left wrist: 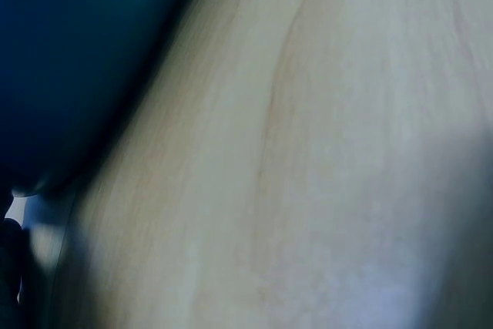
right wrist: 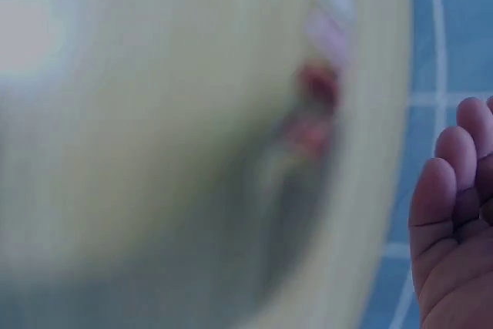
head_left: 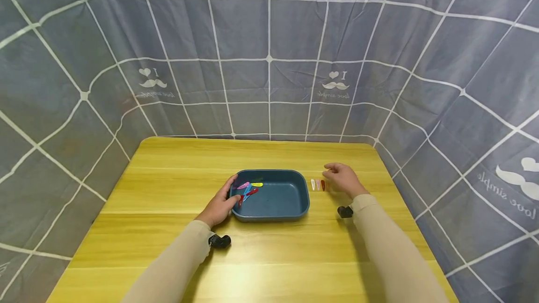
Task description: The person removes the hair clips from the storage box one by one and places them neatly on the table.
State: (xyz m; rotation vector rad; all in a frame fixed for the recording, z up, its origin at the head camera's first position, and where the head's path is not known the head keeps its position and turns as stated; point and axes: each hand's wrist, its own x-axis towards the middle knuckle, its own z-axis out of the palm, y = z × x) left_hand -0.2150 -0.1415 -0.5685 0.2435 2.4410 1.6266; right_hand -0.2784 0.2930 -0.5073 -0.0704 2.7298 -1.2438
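A dark blue plastic basin (head_left: 275,200) stands on the wooden table. My left hand (head_left: 220,205) grips its left rim, thumb over the inner side. Inside, near that hand, lie several snap hair clips: a pink clip (head_left: 243,185), a yellow clip (head_left: 257,184), a blue clip (head_left: 246,191) and a red clip (head_left: 251,193). To the basin's right, a white clip (head_left: 313,184), a pale pink clip (head_left: 317,184) and a dark red clip (head_left: 323,185) lie in a row. My right hand (head_left: 343,179) is above the table just beyond this row, fingers relaxed, holding nothing visible.
The yellow wood-grain table (head_left: 269,261) spreads around the basin. A grey curtain (head_left: 269,83) with white grid lines surrounds its back and sides. A small black wrist camera (head_left: 220,241) sits at the left cuff, another camera (head_left: 345,212) at the right.
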